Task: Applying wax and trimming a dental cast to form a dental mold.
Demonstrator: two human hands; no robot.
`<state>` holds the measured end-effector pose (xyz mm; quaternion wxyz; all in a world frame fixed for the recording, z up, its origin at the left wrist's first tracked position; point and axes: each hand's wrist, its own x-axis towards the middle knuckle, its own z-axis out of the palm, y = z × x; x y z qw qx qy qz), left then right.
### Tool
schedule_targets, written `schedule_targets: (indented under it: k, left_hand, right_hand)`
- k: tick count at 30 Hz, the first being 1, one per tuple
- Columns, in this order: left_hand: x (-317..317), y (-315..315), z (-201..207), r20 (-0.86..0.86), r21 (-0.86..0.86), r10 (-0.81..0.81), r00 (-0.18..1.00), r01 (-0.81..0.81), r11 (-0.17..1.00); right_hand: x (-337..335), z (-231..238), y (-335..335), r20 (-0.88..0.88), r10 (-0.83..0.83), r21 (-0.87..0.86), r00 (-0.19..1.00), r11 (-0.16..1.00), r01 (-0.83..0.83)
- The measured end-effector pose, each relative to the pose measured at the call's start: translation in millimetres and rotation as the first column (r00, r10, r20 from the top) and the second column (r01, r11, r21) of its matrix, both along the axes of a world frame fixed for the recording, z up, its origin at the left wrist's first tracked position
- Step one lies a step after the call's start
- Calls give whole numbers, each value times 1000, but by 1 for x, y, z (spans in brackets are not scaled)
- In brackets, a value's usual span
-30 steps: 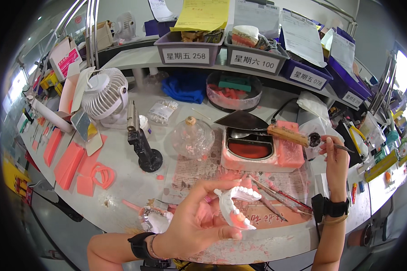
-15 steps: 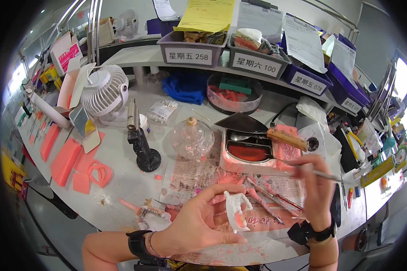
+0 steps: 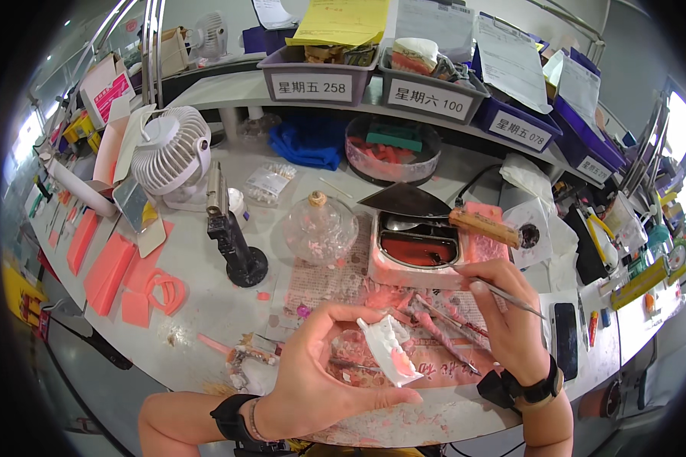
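My left hand (image 3: 312, 373) holds a white plaster dental model (image 3: 383, 346) between thumb and fingers, its row of teeth facing right. Pink wax covers part of the model near its lower end. In my right hand (image 3: 507, 316) is a thin metal wax carving tool (image 3: 517, 299), pinched between thumb and fingers. Its front end reaches over the near rim of the wax heating pot (image 3: 404, 278), toward the melted red wax (image 3: 411, 250); the exact tip is hard to make out. A broad dark blade with a wooden handle (image 3: 484, 227) rests across the pot.
Several brushes and tools (image 3: 442, 335) lie on stained newspaper. Left of the pot stand a glass lamp (image 3: 320, 230) and a black torch (image 3: 236, 247). Pink wax sheets (image 3: 110, 274) and a white fan (image 3: 171, 152) are at left. Labelled bins (image 3: 312, 76) line the shelf.
My right hand has moved left, closer to the pot, bringing the tool along. My left hand has tilted the dental model so that more of its white base shows.
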<state>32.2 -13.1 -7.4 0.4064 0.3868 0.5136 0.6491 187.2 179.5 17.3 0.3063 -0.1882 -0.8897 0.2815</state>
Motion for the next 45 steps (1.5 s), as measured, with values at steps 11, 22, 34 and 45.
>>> schedule_targets:
  k: [11,22,34,45]
  left_hand:
    - [2,2,-9,31,263,73,997,-79,962]
    - [6,4,-9,133,304,66,989,-104,947]
    - [0,3,-8,49,332,34,998,-49,942]
    - [-4,4,-5,-54,305,-26,998,41,952]
  right_hand:
    - [23,24,-60,-351,255,51,901,966,-254]
    - [27,23,-56,-309,342,140,887,939,-314]
    - [32,36,-51,-214,538,282,815,833,-476]
    - [39,22,-45,-489,104,-308,866,909,-282]
